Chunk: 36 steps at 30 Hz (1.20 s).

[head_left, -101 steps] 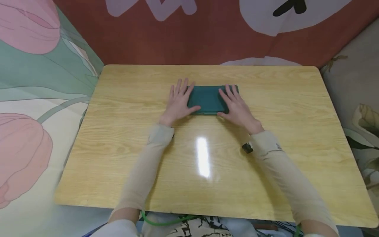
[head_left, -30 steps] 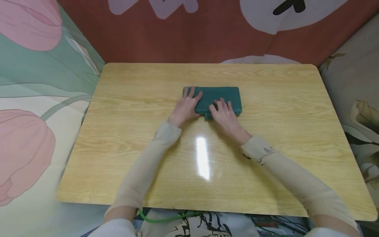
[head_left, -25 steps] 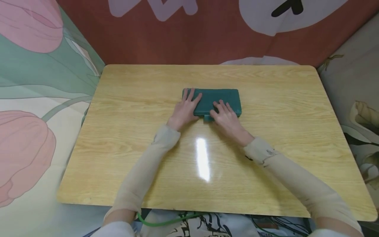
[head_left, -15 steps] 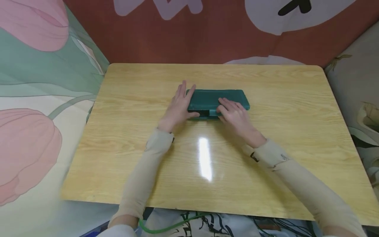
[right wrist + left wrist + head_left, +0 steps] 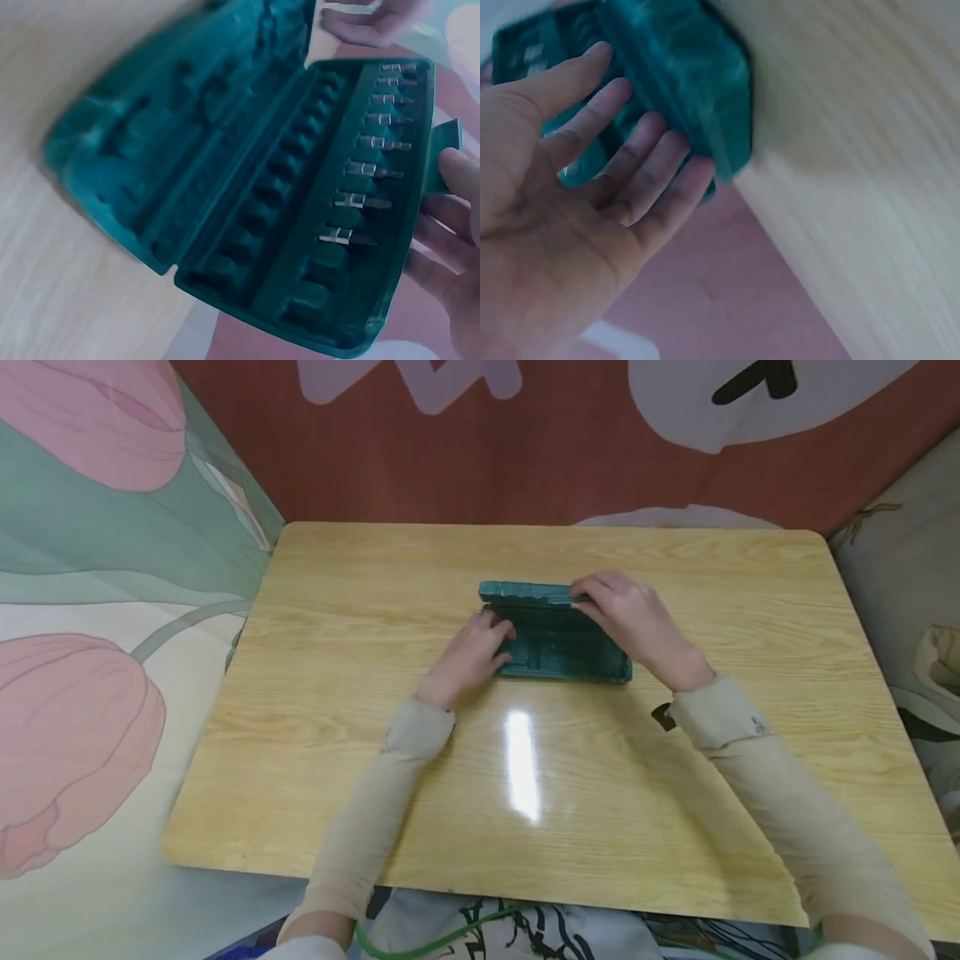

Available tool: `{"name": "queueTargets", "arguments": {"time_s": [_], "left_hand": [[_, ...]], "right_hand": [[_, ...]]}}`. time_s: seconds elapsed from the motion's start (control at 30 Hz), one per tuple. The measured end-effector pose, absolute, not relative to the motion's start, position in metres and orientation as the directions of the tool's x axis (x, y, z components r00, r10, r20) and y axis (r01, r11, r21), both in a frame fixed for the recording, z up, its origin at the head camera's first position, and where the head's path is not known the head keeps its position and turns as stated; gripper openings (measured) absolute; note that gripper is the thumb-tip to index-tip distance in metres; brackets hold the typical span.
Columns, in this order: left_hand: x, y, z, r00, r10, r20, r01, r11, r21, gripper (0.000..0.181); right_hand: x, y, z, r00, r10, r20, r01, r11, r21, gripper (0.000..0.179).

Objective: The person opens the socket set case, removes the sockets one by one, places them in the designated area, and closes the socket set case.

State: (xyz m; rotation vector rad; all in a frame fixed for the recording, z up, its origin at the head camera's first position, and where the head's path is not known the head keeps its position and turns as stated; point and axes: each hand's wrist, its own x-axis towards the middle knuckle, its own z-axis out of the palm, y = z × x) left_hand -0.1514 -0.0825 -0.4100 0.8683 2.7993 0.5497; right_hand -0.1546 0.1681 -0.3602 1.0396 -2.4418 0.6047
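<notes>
A green case [image 5: 573, 652] is lying on the wooden table [image 5: 585, 843], about midway between the left and right edges and nearer to the far edge than to the near edge. Its two halves are standing apart: the lower half [image 5: 161, 165] is resting on the surface, while the upper half [image 5: 525, 593] is rising tilted along the side toward the far edge.

The right hand [image 5: 637, 614] is gripping the upper half near its right corner; in the right wrist view the thumb is pressing at the latch tab [image 5: 444, 142] and the other fingers are bending behind the rim. The left hand [image 5: 465, 656] is staying beside the left end of the case, its fingers loosely bent and a little apart, clamping nothing; whether the fingertips are touching the plastic, I cannot tell.

Inside the upper half, eight metal bits [image 5: 369, 169] are sitting in one row, and moulded recesses are running beside them, toward the hinge. The lower half is showing more recesses of several shapes, somewhat blurred. Beyond the far edge of the table, a red cloth [image 5: 450, 468] is hanging.
</notes>
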Motion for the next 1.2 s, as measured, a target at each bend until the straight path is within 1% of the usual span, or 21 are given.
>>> {"name": "queueTargets", "arguments": {"time_s": [0.07, 0.17, 0.3, 0.4, 0.5, 0.63, 0.77, 0.9, 1.03, 1.2], "left_hand": [[-0.152, -0.073, -0.414, -0.792, 0.611, -0.022, 0.567, 0.747, 0.347, 0.035], [-0.153, -0.062, -0.418, -0.777, 0.629, -0.027, 0.596, 0.748, 0.291, 0.044], [-0.152, -0.056, -0.419, -0.777, 0.620, -0.112, 0.577, 0.771, 0.269, 0.060], [-0.150, -0.054, -0.417, -0.776, 0.606, -0.177, 0.550, 0.786, 0.281, 0.068], [-0.149, -0.052, -0.415, -0.776, 0.600, -0.193, 0.539, 0.790, 0.292, 0.073], [-0.149, -0.050, -0.414, -0.786, 0.592, -0.180, 0.528, 0.794, 0.302, 0.089], [-0.149, -0.048, -0.417, -0.793, 0.580, -0.187, 0.506, 0.797, 0.330, 0.104], [-0.149, -0.048, -0.420, -0.795, 0.577, -0.185, 0.496, 0.795, 0.349, 0.110], [-0.148, -0.050, -0.422, -0.796, 0.579, -0.175, 0.496, 0.790, 0.360, 0.117], [-0.149, -0.055, -0.425, -0.776, 0.593, -0.214, 0.495, 0.784, 0.374, 0.122]], "right_hand": [[-0.160, 0.170, -0.357, -0.636, -0.563, 0.527, -0.744, 0.627, -0.229, 0.016], [-0.169, 0.174, -0.352, -0.643, -0.564, 0.519, -0.741, 0.631, -0.232, 0.017], [-0.185, 0.179, -0.345, -0.682, -0.575, 0.451, -0.724, 0.618, -0.307, 0.015], [-0.201, 0.181, -0.338, -0.727, -0.581, 0.365, -0.686, 0.620, -0.381, 0.014], [-0.216, 0.180, -0.333, -0.762, -0.570, 0.306, -0.645, 0.632, -0.430, 0.015], [-0.231, 0.178, -0.333, -0.812, -0.506, 0.291, -0.581, 0.650, -0.490, 0.018], [-0.239, 0.176, -0.342, -0.859, -0.425, 0.286, -0.511, 0.678, -0.529, 0.023], [-0.247, 0.174, -0.350, -0.893, -0.373, 0.253, -0.449, 0.690, -0.567, 0.027], [-0.259, 0.171, -0.359, -0.919, -0.348, 0.184, -0.386, 0.701, -0.599, 0.030], [-0.276, 0.169, -0.378, -0.940, -0.324, 0.104, -0.314, 0.706, -0.635, 0.028]]}}
